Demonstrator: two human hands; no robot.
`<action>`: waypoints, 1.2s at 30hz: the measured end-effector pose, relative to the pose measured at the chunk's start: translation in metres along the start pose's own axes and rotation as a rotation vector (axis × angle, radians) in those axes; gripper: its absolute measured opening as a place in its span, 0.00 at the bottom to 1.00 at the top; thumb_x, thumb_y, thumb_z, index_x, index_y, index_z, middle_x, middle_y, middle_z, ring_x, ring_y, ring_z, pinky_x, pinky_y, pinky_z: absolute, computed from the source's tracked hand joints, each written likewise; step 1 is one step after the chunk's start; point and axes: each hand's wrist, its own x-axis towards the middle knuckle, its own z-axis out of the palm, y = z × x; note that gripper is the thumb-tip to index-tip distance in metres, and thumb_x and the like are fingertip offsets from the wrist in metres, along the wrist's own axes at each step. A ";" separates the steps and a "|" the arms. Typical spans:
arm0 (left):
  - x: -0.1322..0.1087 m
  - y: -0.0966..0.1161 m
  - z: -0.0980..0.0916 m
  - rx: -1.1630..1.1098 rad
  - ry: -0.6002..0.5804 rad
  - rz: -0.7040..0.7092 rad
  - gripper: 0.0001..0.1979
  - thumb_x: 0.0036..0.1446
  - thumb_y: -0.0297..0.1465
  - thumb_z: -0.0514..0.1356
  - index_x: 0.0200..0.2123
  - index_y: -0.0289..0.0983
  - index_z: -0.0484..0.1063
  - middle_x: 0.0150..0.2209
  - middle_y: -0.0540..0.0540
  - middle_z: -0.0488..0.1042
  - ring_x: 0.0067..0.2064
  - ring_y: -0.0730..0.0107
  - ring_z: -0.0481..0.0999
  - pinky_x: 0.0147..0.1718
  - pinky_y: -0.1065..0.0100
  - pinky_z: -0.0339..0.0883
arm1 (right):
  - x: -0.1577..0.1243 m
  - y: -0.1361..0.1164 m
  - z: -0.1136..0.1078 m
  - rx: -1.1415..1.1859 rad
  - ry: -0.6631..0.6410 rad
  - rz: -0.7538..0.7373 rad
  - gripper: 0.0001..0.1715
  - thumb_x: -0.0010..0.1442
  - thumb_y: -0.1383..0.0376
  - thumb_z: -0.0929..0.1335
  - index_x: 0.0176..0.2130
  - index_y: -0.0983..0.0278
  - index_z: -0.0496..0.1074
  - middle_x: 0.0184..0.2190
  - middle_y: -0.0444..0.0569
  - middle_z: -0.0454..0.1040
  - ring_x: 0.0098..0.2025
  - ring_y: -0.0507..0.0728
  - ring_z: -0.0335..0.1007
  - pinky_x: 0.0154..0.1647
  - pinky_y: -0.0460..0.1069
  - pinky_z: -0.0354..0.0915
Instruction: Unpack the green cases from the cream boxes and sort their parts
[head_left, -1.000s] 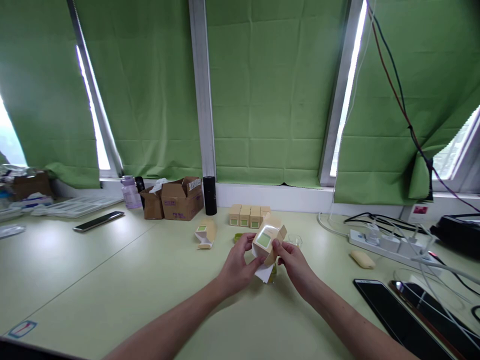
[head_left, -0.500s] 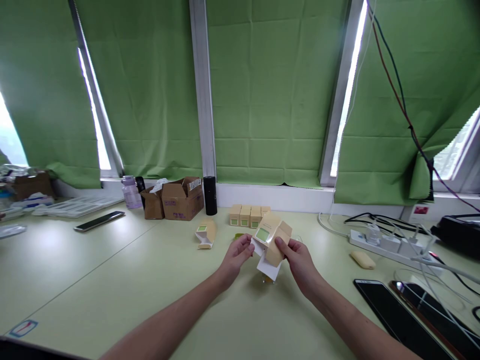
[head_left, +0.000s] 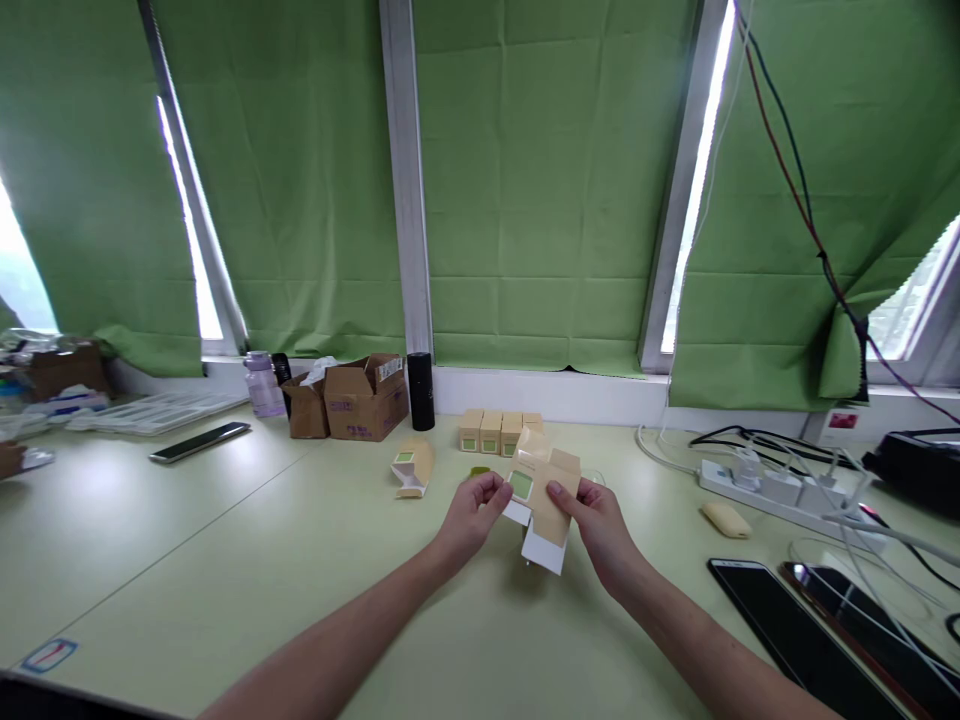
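Between my two hands is a small tan cardboard box [head_left: 551, 500], partly unfolded, with a green window or label and white inner flaps hanging at its lower end. My left hand [head_left: 474, 515] pinches its left edge by the green patch. With thumb on the front panel, my right hand [head_left: 596, 520] grips the right side. A small green object [head_left: 480, 471] lies on the table just behind my left fingers, mostly hidden. Behind the held box stands a row of several small closed tan boxes [head_left: 490, 434]. Another opened tan box [head_left: 412, 468] lies to their left.
Brown cartons [head_left: 366, 398], a black cylinder [head_left: 420, 391] and a purple bottle [head_left: 264, 384] stand along the back. A phone [head_left: 199, 442] lies left. To the right are a power strip [head_left: 787, 495] with tangled cables, a cream-coloured case [head_left: 725, 519] and dark phones [head_left: 795, 630].
The held box has turned and flattened toward me, so its front panels and the green patch show more fully. Both hands keep their grip. At the far left edge, a hand-like shape has come into view.
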 end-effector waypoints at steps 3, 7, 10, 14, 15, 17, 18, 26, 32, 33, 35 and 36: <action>0.001 -0.005 -0.001 -0.031 0.006 -0.051 0.25 0.55 0.52 0.68 0.26 0.36 0.67 0.26 0.51 0.68 0.30 0.70 0.68 0.31 0.70 0.59 | -0.001 -0.002 0.003 -0.012 -0.005 -0.007 0.34 0.40 0.40 0.80 0.35 0.63 0.83 0.35 0.56 0.84 0.39 0.69 0.80 0.44 0.62 0.73; 0.003 -0.009 -0.002 -0.096 -0.013 -0.087 0.25 0.53 0.51 0.70 0.26 0.36 0.67 0.23 0.52 0.68 0.27 0.73 0.66 0.29 0.70 0.57 | -0.002 -0.003 0.005 -0.044 0.005 -0.043 0.35 0.40 0.38 0.80 0.34 0.63 0.83 0.33 0.56 0.84 0.40 0.70 0.80 0.42 0.62 0.74; 0.003 -0.009 -0.002 -0.093 0.006 -0.080 0.26 0.52 0.52 0.70 0.25 0.36 0.67 0.23 0.52 0.68 0.27 0.73 0.67 0.28 0.71 0.57 | -0.001 -0.002 0.004 -0.064 0.015 -0.060 0.35 0.40 0.37 0.80 0.34 0.63 0.83 0.34 0.56 0.84 0.40 0.70 0.80 0.41 0.61 0.74; 0.002 -0.006 -0.001 -0.061 0.023 -0.059 0.25 0.55 0.52 0.68 0.29 0.35 0.71 0.26 0.49 0.73 0.30 0.70 0.71 0.31 0.70 0.62 | 0.001 0.001 0.004 -0.064 0.044 -0.066 0.35 0.41 0.37 0.79 0.36 0.62 0.83 0.36 0.56 0.85 0.42 0.71 0.80 0.42 0.61 0.74; 0.002 -0.005 0.000 -0.059 0.020 -0.051 0.25 0.55 0.52 0.68 0.30 0.35 0.72 0.28 0.49 0.74 0.31 0.69 0.72 0.32 0.69 0.63 | 0.001 0.001 0.004 -0.061 0.047 -0.064 0.36 0.41 0.37 0.79 0.37 0.62 0.83 0.37 0.57 0.85 0.42 0.71 0.80 0.43 0.61 0.74; 0.002 -0.003 0.000 -0.055 0.017 -0.035 0.24 0.55 0.52 0.68 0.32 0.35 0.72 0.31 0.47 0.76 0.34 0.67 0.74 0.35 0.68 0.66 | 0.002 0.003 0.004 -0.053 0.046 -0.059 0.37 0.42 0.37 0.79 0.38 0.63 0.83 0.39 0.58 0.84 0.43 0.70 0.79 0.45 0.61 0.74; 0.002 -0.002 0.000 -0.046 0.020 -0.024 0.24 0.54 0.52 0.69 0.33 0.35 0.72 0.32 0.46 0.76 0.34 0.67 0.75 0.36 0.67 0.67 | 0.002 0.003 0.004 -0.050 0.045 -0.057 0.37 0.42 0.37 0.79 0.38 0.63 0.83 0.40 0.58 0.84 0.43 0.70 0.79 0.46 0.62 0.74; 0.005 -0.004 -0.008 0.222 0.136 0.149 0.17 0.58 0.46 0.67 0.32 0.38 0.72 0.31 0.48 0.73 0.33 0.68 0.71 0.34 0.67 0.67 | 0.005 0.012 0.000 -0.117 0.007 -0.158 0.33 0.49 0.40 0.77 0.41 0.63 0.81 0.38 0.57 0.83 0.44 0.68 0.77 0.46 0.61 0.72; 0.002 0.011 -0.018 0.564 0.334 0.733 0.02 0.62 0.29 0.65 0.35 0.40 0.75 0.34 0.47 0.78 0.41 0.62 0.72 0.43 0.60 0.69 | 0.013 0.021 -0.011 -0.180 0.050 -0.261 0.21 0.52 0.52 0.77 0.43 0.60 0.78 0.42 0.53 0.82 0.45 0.64 0.76 0.45 0.56 0.70; 0.001 0.014 -0.021 0.642 0.329 0.859 0.04 0.62 0.25 0.65 0.37 0.41 0.75 0.35 0.47 0.80 0.43 0.62 0.72 0.45 0.59 0.69 | 0.014 0.023 -0.012 -0.187 0.067 -0.248 0.21 0.51 0.53 0.76 0.42 0.60 0.78 0.42 0.53 0.82 0.45 0.64 0.76 0.44 0.55 0.70; -0.002 0.020 -0.025 0.806 0.312 1.039 0.11 0.60 0.20 0.64 0.42 0.42 0.76 0.38 0.46 0.83 0.45 0.60 0.72 0.46 0.57 0.69 | 0.017 0.025 -0.015 -0.187 0.095 -0.213 0.21 0.48 0.56 0.76 0.42 0.60 0.78 0.40 0.53 0.82 0.44 0.65 0.77 0.41 0.54 0.70; -0.003 0.022 -0.027 0.883 0.309 1.099 0.13 0.60 0.19 0.63 0.43 0.43 0.76 0.40 0.46 0.83 0.46 0.59 0.71 0.45 0.57 0.68 | 0.019 0.027 -0.017 -0.181 0.107 -0.194 0.22 0.46 0.57 0.75 0.42 0.61 0.78 0.39 0.53 0.82 0.42 0.65 0.77 0.39 0.54 0.70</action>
